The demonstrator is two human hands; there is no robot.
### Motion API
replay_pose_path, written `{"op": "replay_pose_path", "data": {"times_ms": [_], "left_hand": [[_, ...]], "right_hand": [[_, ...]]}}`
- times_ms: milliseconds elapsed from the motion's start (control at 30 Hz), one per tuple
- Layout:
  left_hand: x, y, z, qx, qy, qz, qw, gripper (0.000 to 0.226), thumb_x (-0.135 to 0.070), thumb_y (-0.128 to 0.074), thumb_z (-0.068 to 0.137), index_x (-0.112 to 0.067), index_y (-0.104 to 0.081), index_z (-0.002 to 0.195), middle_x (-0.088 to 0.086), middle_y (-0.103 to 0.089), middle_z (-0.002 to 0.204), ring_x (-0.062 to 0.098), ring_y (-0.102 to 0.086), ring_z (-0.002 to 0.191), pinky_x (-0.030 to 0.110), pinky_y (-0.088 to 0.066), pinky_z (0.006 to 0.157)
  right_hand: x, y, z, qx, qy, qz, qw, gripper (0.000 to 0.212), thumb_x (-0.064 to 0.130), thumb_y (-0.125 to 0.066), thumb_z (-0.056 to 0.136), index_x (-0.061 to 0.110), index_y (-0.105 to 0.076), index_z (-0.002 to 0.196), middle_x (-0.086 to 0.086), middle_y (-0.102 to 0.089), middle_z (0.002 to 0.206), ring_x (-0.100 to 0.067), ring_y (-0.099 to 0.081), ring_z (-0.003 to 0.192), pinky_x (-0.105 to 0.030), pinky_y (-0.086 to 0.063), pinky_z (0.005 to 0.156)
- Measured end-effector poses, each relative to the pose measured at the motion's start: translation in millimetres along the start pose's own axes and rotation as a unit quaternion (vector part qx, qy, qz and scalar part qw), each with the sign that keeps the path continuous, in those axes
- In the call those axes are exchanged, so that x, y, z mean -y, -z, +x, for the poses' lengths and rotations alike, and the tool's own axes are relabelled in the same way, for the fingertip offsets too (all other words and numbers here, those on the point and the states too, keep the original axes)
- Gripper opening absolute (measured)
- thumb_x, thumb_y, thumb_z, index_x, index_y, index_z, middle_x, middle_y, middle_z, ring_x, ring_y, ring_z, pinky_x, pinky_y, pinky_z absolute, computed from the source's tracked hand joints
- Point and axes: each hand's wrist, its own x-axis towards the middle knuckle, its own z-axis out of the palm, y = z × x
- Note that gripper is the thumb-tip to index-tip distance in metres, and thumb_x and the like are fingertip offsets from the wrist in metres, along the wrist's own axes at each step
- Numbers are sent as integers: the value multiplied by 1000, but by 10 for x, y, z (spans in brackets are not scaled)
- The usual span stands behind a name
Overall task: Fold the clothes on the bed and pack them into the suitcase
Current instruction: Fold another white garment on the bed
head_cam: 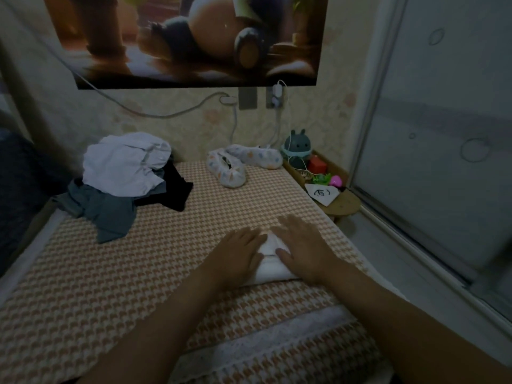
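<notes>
A small white garment (273,268) lay folded into a thick, compact rectangle on the checked bed (138,273), at 4 o'clock from the bed's middle and near its right edge. The left hand (238,253) and right hand (302,245) pressed it flat, with a strip of cloth showing between them. At 10 o'clock from it, well apart, the rest sat heaped and unfolded. A crumpled white top (124,164) lay uppermost, a black piece (177,189) at its 4 o'clock, and a grey-blue piece (108,214) spilling out at 6 o'clock.
</notes>
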Motion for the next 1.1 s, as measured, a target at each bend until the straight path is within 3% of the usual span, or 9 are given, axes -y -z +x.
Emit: {"op": "replay_pose_path", "data": {"times_ms": [67, 167, 300, 433, 500, 600, 800, 1000, 1100], "left_hand": [[-16, -61, -74, 6, 8, 18, 1000, 85, -73, -5, 89, -21, -24, 153, 4, -25, 158, 26, -20, 146, 43, -12, 120], [-26, -71, -114, 54, 4, 54, 997, 110, -93, -15, 70, -24, -2, 154, 1, -6, 162, 26, -3, 149, 47, -5, 121], [-31, -25, -86, 99, 8, 80, 992, 112, -84, -41, 73, -24, 11, 153, 3, 8, 162, 27, 7, 149, 47, 2, 119], [-124, -3, -19, 87, 14, 53, 995, 103, -44, -65, 79, -10, -4, 154, 10, -2, 161, 28, 2, 149, 51, -3, 120], [-160, 8, 62, 70, 18, 32, 997, 103, -40, -75, 70, -5, -22, 151, 16, -23, 156, 34, -22, 145, 52, -18, 118], [-350, 11, 367, 32, -9, 5, 999, 92, -40, -82, 58, -5, -51, 137, 16, -58, 132, 35, -59, 116, 45, -46, 100], [-1659, -43, 1295, 22, -101, -42, 994, 57, -37, -67, 75, -13, -60, 127, 11, -66, 118, 32, -63, 102, 34, -49, 84], [-3104, -664, 2087, 124, -216, -93, 964, 58, -47, -48, 72, -15, -62, 118, 8, -65, 116, 28, -61, 101, 32, -49, 81], [-3801, -1047, 2324, 193, -263, -91, 941, 50, -43, -50, 74, -16, -61, 114, 8, -64, 112, 28, -60, 99, 30, -45, 79]], "right_hand": [[10, -50, -75, 81, 11, -2, 997, 67, 52, -22, 97, 23, -8, 155, 0, -7, 163, -17, -4, 149, -42, -1, 119], [-8, 11, -146, 128, 31, 16, 991, 85, 62, -39, 93, 26, 7, 154, 2, 7, 162, -16, 9, 149, -43, 4, 121], [-82, -57, -165, 131, 62, -27, 989, 105, 69, -44, 76, 26, 17, 150, -4, 8, 162, -22, 8, 149, -45, 2, 121], [-110, -63, -186, 97, 82, -64, 990, 86, 31, -64, 88, 10, -13, 154, -20, -21, 158, -39, -22, 144, -57, -27, 113], [-137, 32, -171, 64, 91, -45, 993, 70, 14, -66, 86, 1, -33, 147, -27, -39, 146, -46, -42, 131, -62, -40, 100], [-329, 323, -233, 21, 46, -26, 998, 57, 3, -67, 84, -3, -48, 137, -29, -53, 132, -47, -54, 115, -61, -45, 93], [-1322, 857, -1109, -6, -96, -95, 991, 38, 28, -65, 79, 15, -59, 114, -10, -63, 106, -31, -61, 93, -33, -40, 75], [-2353, 976, -2479, 28, -260, -64, 963, 66, 63, -51, 65, 31, -55, 122, 4, -63, 113, -22, -61, 98, -36, -49, 83], [-2728, 1043, -3129, 69, -333, -29, 940, 59, 64, -62, 72, 33, -56, 122, 4, -62, 122, -22, -60, 110, -37, -49, 90]]}}
